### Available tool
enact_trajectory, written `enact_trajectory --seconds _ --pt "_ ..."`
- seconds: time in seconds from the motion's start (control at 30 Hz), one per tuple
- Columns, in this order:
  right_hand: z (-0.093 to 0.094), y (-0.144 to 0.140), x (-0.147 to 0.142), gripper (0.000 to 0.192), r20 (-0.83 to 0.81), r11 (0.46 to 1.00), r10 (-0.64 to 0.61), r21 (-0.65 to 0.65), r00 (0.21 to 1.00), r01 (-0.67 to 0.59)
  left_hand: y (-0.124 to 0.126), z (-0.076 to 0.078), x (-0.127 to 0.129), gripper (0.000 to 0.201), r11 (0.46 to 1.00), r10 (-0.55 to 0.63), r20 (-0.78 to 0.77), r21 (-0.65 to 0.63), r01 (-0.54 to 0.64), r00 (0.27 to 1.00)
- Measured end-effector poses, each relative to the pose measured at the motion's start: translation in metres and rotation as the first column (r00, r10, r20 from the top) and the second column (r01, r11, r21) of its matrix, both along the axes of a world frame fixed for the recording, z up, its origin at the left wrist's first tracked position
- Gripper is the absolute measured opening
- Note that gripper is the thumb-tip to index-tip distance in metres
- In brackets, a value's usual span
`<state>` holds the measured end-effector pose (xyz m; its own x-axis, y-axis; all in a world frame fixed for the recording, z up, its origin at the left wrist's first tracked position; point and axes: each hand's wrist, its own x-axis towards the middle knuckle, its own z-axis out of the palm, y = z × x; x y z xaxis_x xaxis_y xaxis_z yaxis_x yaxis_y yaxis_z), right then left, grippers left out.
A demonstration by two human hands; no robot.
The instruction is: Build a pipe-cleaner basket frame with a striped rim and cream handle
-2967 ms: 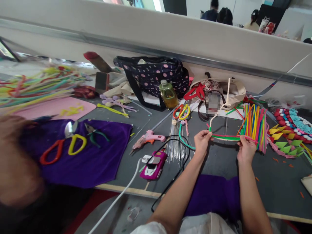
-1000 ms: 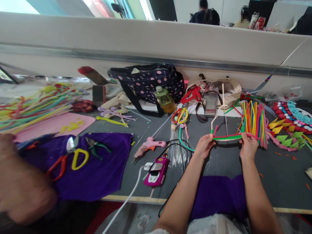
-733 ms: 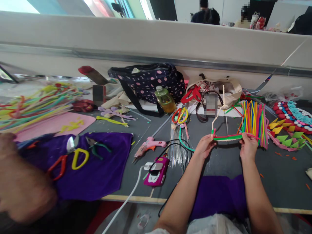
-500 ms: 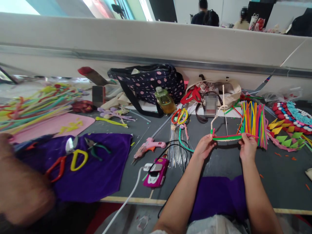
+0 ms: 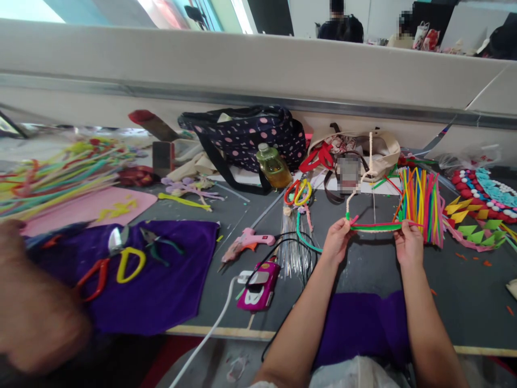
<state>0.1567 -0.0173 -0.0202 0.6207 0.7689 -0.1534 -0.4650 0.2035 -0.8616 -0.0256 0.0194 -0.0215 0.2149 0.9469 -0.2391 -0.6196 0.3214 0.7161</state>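
Note:
My left hand and my right hand pinch the two ends of a horizontal bundle of pipe cleaners, green with a pink strand along it, held just above the dark table. A cream pipe cleaner rises from the bundle's left end and curves up toward the cream bag. A standing bunch of bright pipe cleaners is right behind my right hand.
A pink glue gun, a pink phone with cables, thin wires, scissors, an oil bottle, a dotted bag and a cream bag lie left and behind. Purple cloth holds scissors and pliers. Paper ornaments sit right.
My hands and the green bundle have shifted slightly left and up; the cream strand has swung a little with them. The grip is the same.

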Motion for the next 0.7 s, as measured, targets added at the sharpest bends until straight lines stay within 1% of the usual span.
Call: enact_trajectory --seconds 0.2,0.3,0.47,0.6,0.7 --pt "-0.002 0.002 -0.002 0.032 -0.019 0.998 -0.059 0.033 0.998 0.060 -0.003 -0.002 0.006 0.029 0.998 0.022 -0.012 0.058 -0.021 1.000" --pt "-0.001 0.001 -0.004 0.032 0.016 0.997 -0.072 0.040 0.997 0.071 -0.003 -0.003 0.007 0.029 0.996 0.054 -0.032 0.075 -0.051 0.998" --pt "-0.002 0.000 -0.008 0.030 0.088 0.992 -0.118 0.052 0.989 0.114 -0.003 -0.005 0.008 0.032 0.997 0.081 -0.020 0.021 -0.081 0.996" --pt "-0.008 0.001 -0.006 0.032 0.065 0.988 -0.152 0.024 0.986 0.151 -0.005 -0.006 0.012 0.035 0.998 0.059 -0.004 -0.031 -0.059 0.998" --pt "-0.011 0.003 -0.003 0.035 0.049 0.986 -0.165 0.011 0.985 0.165 -0.006 -0.008 0.013 0.037 0.997 0.024 0.049 -0.078 -0.020 0.998"
